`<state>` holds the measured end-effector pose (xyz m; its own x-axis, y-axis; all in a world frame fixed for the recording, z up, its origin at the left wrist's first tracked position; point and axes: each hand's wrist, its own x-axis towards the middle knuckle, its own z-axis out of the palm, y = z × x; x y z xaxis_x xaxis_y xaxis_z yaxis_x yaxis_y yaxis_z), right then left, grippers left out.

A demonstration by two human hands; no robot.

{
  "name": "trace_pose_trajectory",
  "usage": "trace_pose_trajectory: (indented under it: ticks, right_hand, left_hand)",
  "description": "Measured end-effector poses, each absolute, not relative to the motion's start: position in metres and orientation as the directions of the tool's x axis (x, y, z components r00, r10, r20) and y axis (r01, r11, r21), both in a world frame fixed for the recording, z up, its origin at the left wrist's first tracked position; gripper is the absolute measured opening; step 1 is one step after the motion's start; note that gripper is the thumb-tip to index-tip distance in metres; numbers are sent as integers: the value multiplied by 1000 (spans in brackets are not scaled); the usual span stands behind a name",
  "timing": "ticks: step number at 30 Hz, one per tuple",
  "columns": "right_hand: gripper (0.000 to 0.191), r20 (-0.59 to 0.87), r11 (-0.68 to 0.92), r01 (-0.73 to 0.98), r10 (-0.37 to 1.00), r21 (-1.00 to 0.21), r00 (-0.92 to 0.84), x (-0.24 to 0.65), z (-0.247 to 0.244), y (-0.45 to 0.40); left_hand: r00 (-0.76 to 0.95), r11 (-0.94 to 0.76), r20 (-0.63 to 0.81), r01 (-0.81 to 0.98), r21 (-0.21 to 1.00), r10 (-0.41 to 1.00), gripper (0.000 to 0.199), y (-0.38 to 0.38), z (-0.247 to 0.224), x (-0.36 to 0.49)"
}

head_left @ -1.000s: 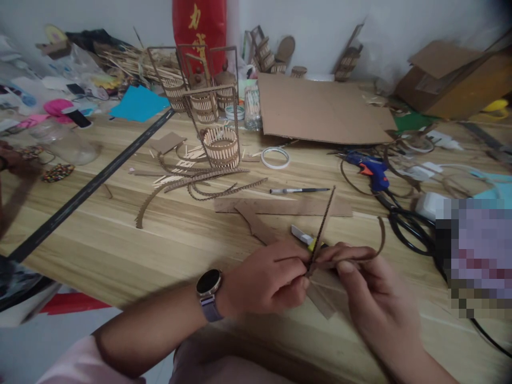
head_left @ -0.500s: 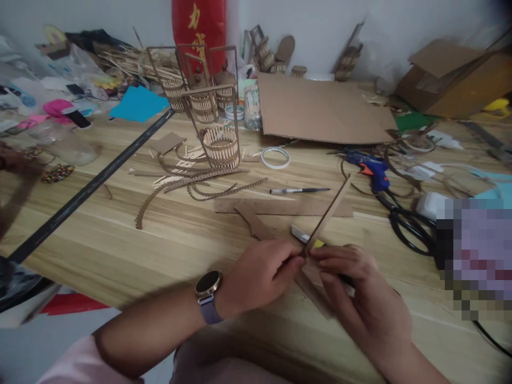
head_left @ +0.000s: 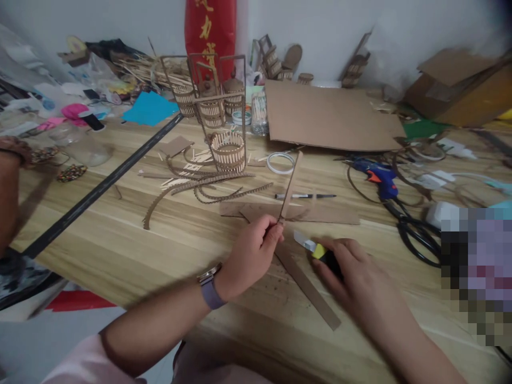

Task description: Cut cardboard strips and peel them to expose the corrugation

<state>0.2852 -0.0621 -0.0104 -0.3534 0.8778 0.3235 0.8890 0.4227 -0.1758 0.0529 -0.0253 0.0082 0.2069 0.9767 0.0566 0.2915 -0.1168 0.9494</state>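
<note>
My left hand (head_left: pixel 252 258), wearing a watch, pinches the lower end of a narrow cardboard strip (head_left: pixel 292 184), which slants up and away from the fingertips. My right hand (head_left: pixel 356 277) is closed around the black handle of a utility knife (head_left: pixel 319 250); its yellow collar and blade point toward the left hand. Below and between the hands, another cardboard strip (head_left: pixel 310 290) lies diagonally, partly hidden by my left hand. A wider cardboard piece (head_left: pixel 336 214) lies flat just beyond, with a black pen (head_left: pixel 324 196) behind it.
Stick-sided miniature buckets (head_left: pixel 228 152) with tall handles stand beyond curled cardboard strips (head_left: pixel 192 184). A roll of tape (head_left: pixel 280 162), a cardboard sheet (head_left: pixel 332 117) and a blue glue gun (head_left: pixel 378 178) lie farther back. Another person's arm (head_left: pixel 10 197) is at far left.
My hands have moved apart. The left hand carried the strip up and left; the right hand let go of the strip and now grips the knife. The view has shifted slightly.
</note>
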Motion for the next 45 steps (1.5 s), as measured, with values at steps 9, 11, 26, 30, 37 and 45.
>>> trace_pose_trajectory:
  ticks: [9,11,26,30,37,45]
  right_hand:
    - [27,273,472,740,882,-480,-385,261,20,-72]
    - [27,257,458,733,889,-503,-379,259,21,-73]
    - [24,303,461,699,887,-547,-347,263,16,-71]
    - [24,274,437,695,900,-571,-340,263,16,-71]
    - [23,277,427,676,904,-601,-325,263,14,-71]
    - [23,254,403,652,915,-642,-314,268,12,-68]
  left_hand:
    - [244,-295,194,500,814,950,19,-30,7,51]
    - [261,-343,237,514,786,936,18,-31,5,52]
    - [345,-489,348,638,595,872,18,-34,3,54]
    - [357,-481,322,644,595,877,19,-33,3,54]
    - [388,-510,330,659,553,860,19,-34,3,53]
    - [383,-506,330,665,550,863,21,-34,4,54]
